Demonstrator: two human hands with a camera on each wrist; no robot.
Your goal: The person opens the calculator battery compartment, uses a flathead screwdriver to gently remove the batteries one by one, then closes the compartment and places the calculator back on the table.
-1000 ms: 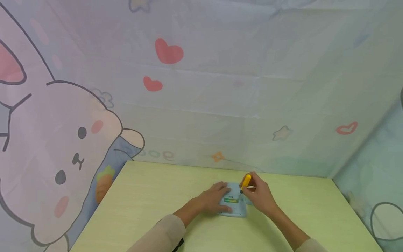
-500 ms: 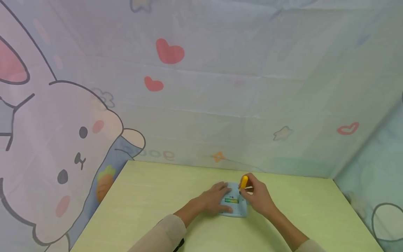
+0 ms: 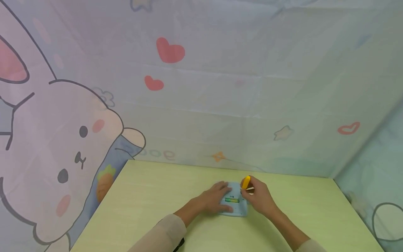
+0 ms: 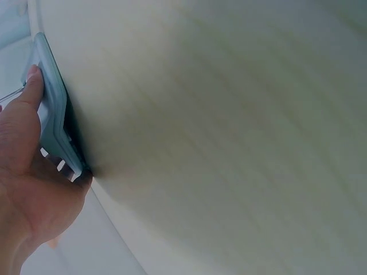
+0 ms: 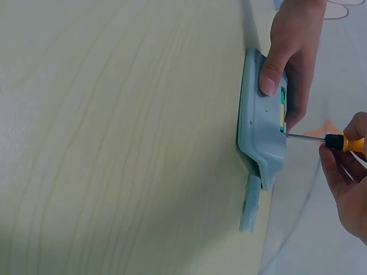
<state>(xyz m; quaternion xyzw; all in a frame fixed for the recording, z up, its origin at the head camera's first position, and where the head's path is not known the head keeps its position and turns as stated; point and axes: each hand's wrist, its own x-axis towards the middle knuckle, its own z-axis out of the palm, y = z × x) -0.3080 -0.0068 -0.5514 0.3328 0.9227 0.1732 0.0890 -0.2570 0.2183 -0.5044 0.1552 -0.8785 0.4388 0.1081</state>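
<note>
A light blue plastic device (image 3: pixel 234 210) lies on the table, its underside with small holes facing up. A green-and-yellow battery (image 3: pixel 232 200) sits in its recess. My left hand (image 3: pixel 214 199) holds the device by its left side, thumb on the face, as the left wrist view shows on the device's edge (image 4: pixel 54 109). My right hand (image 3: pixel 259 196) pinches a screwdriver (image 3: pixel 246 182) with a yellow handle and black collar. In the right wrist view the thin metal shaft (image 5: pixel 307 137) points at the device beside the battery; the tip's exact contact cannot be told.
A small light blue piece (image 5: pixel 249 206) lies beside the device's end on the table. The pale wood-grain table (image 3: pixel 151 192) meets a printed cloth backdrop (image 3: pixel 201 105) at its back edge. Another cloth (image 3: pixel 387 168) hangs at the right.
The screwdriver's handle shifts slightly left, then back right, as my right fingers move on it. My left hand and the device stay nearly still.
</note>
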